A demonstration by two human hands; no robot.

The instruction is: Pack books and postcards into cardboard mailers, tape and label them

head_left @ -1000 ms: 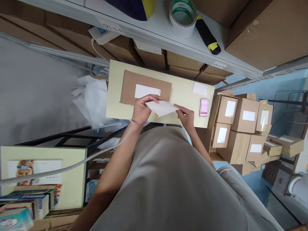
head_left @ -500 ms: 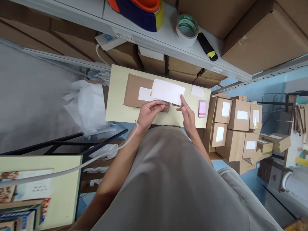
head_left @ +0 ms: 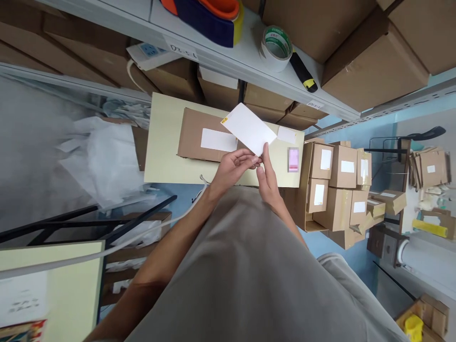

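Note:
A white label [head_left: 249,129] with a small yellow mark at one corner is held tilted over the table [head_left: 164,161]. My left hand [head_left: 237,167] is closed, its fingertips pinching at the label's lowest corner. Against the lower right edge, my right hand [head_left: 268,179] grips the same label, with some of its fingers hidden. Behind and left of the label lies a brown cardboard box [head_left: 190,133] bearing a white label [head_left: 218,139]. Another white label [head_left: 287,135] rests on the table to the right, above a phone [head_left: 293,159] with a pinkish screen.
A grey shelf [head_left: 221,59] crosses above the table, carrying a tape roll [head_left: 276,47], a black and yellow cutter [head_left: 303,71] and boxes. Several labelled cartons [head_left: 342,166] are stacked at right. White plastic wrapping [head_left: 92,161] lies left. A pale cable [head_left: 142,235] passes by my left arm.
My right hand has moved left to meet my left hand at the label's lower corner. The label has turned clockwise and is more steeply slanted. The camera view has shifted slightly.

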